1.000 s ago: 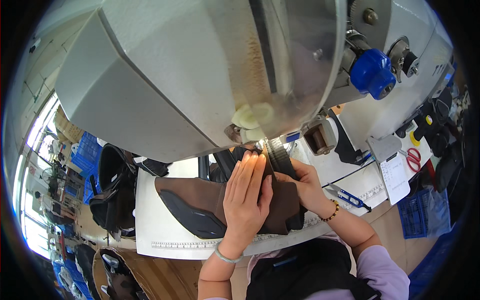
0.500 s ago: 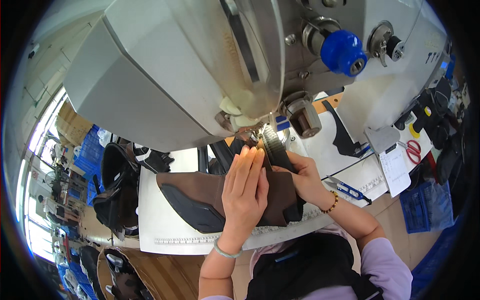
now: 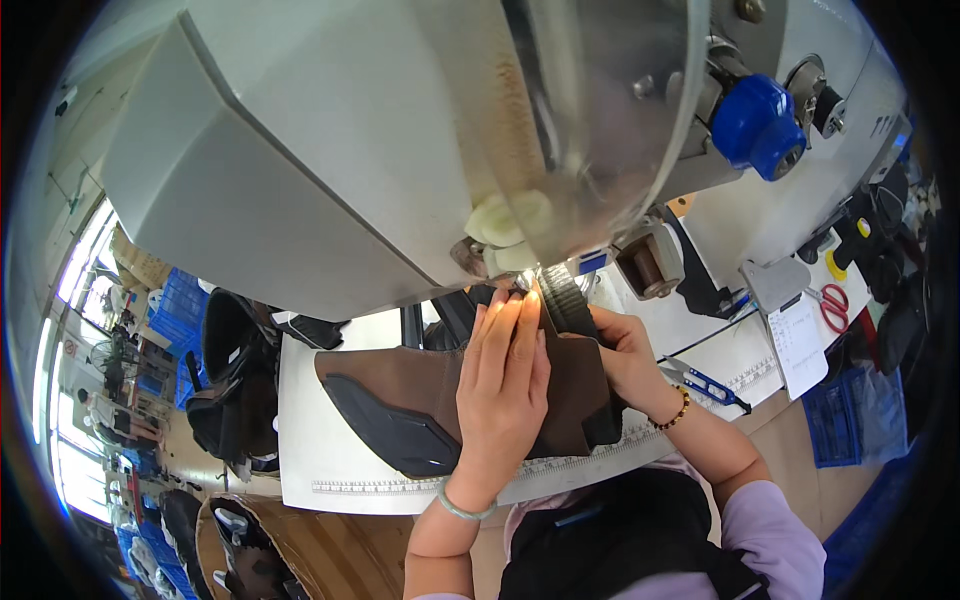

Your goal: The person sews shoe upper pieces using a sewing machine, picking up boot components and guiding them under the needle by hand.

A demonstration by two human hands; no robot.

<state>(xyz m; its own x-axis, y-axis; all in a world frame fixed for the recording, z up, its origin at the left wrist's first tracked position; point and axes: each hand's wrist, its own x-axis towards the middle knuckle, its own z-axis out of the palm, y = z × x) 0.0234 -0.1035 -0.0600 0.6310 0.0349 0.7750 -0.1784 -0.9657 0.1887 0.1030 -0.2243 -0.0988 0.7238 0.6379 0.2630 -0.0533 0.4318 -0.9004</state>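
Observation:
A brown boot upper (image 3: 400, 375) with a black moulded patch (image 3: 392, 425) lies across the white machine table, its far edge reaching under the sewing machine head (image 3: 310, 170). My left hand (image 3: 503, 385) rests flat on the brown material, fingers stretched out together, tips close to the lit needle area. At the upper's right side my right hand (image 3: 630, 360) is closed on the edge, its fingertips partly hidden behind the material. The needle itself is hidden by my fingers and the machine. A ribbed dark band (image 3: 565, 300) runs up beside the needle area.
Right of my right hand lie blue-handled thread snips (image 3: 708, 385); farther off are red scissors (image 3: 833, 308) and a paper sheet (image 3: 797, 345). A ruler strip (image 3: 400, 487) follows the table's near edge. Black bags (image 3: 235, 370) stand left, above an open carton (image 3: 330, 540).
The machine head looms larger and its knobs sit farther right in view. Both hands and the boot upper have shifted slightly right, with the same hold.

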